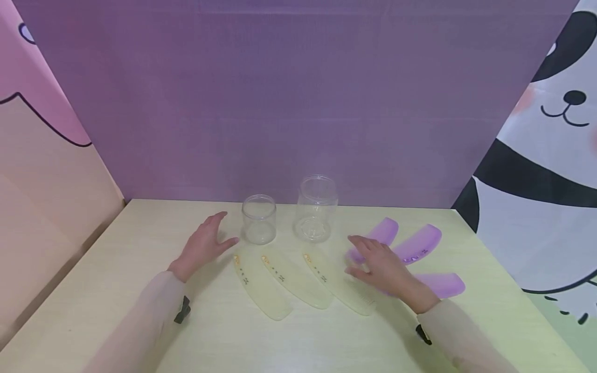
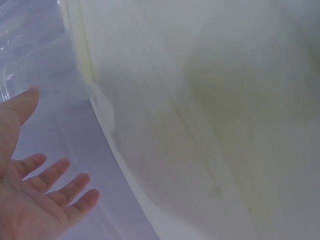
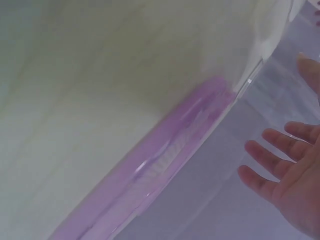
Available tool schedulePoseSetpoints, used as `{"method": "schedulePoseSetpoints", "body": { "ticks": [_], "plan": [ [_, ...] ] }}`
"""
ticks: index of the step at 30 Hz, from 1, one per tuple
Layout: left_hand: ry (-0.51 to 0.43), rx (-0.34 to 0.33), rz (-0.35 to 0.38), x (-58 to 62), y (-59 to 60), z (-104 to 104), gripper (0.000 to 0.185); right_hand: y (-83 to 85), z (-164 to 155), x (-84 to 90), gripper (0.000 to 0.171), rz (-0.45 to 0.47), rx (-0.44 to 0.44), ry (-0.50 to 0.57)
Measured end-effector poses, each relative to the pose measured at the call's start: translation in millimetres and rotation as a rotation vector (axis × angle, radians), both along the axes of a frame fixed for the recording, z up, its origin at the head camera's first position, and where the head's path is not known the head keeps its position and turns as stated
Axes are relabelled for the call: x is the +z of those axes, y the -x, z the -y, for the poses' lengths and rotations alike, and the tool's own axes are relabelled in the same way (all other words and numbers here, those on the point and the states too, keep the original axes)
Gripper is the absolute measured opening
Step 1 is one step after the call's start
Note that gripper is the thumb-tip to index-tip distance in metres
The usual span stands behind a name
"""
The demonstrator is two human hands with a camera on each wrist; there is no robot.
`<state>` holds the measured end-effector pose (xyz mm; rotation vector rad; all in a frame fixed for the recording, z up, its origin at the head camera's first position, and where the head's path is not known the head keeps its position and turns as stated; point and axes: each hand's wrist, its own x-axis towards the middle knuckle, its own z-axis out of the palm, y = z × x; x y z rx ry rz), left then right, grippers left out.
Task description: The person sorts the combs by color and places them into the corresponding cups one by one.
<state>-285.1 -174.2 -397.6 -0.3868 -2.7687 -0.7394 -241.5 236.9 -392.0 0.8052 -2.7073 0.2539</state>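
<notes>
Head view, centre of frame: we see both hands hovering over a pale yellow-green worktop (image 1: 140, 248), purple backdrop behind.

L hand (image 1: 203, 245): lower-left of centre, fingers spread wide and relaxed, holding nothing. Thumb points toward the small clear jar (image 1: 259, 219), which stands upright just right of the hand; contact not evident. L wrist view confirms: palm (image 2: 22, 200) at lower left of frame, fingers (image 2: 55, 170) splayed, nothing in grip; rest of that frame is blur.

R hand (image 1: 380, 265): right of centre, fingers loosely extended, wide, holding nothing. It sits over the near end of the rightmost yellow comb (image 1: 339, 284) and overlaps the purple combs; we cannot tell whether it touches either. R wrist view: open palm (image 3: 295, 180) at right edge, a purple comb (image 3: 150, 170) running diagonally thru frame, blurred.

Layout, head view:
- Tall clear jar (image 1: 316, 208), upright, just right of the small jar, both at the back centre of the worktop.
- Three translucent yellow combs fanned in front of the jars: left (image 1: 260, 286), middle (image 1: 295, 280), rightmost as above. Lying flat, near each other, not clearly touching.
- Three purple combs fanned right of centre: upper-left one (image 1: 383, 230), middle one (image 1: 418, 242), lower one (image 1: 443, 284); their near ends are partly hidden by the R hand.
</notes>
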Motion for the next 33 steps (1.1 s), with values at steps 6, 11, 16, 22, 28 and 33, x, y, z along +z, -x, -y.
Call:
{"method": "schedulePoseSetpoints", "body": {
  "ticks": [6, 11, 16, 22, 28, 33],
  "plan": [
    [-0.051, -0.029, 0.004, 0.7, 5.4, -10, 0.076, 1.4, 9, -4.0, 0.070, 0.017, 0.030, -0.037],
    [-0.091, -0.025, 0.028, 2.7, 11.6, -18, 0.076, 1.0, 17, -5.5, 0.065, 0.052, 0.054, -0.071],
    [-0.131, -0.032, 0.067, 8.7, 18.0, -25, 0.077, -0.7, 24, -7.0, 0.063, 0.121, 0.054, -0.079],
    [-0.176, -0.038, 0.108, 15.9, 24.5, -29, 0.080, -1.2, 32, -9.5, 0.063, 0.172, 0.085, -0.063],
    [-0.214, -0.074, 0.112, 21.6, 30.4, -31, 0.081, -2.0, 39, -8.7, 0.062, 0.224, 0.081, -0.058],
    [-0.244, -0.105, 0.124, 21.5, 35.3, -32, 0.083, -1.1, 44, -6.8, 0.063, 0.263, 0.070, -0.046]
  ]
}}
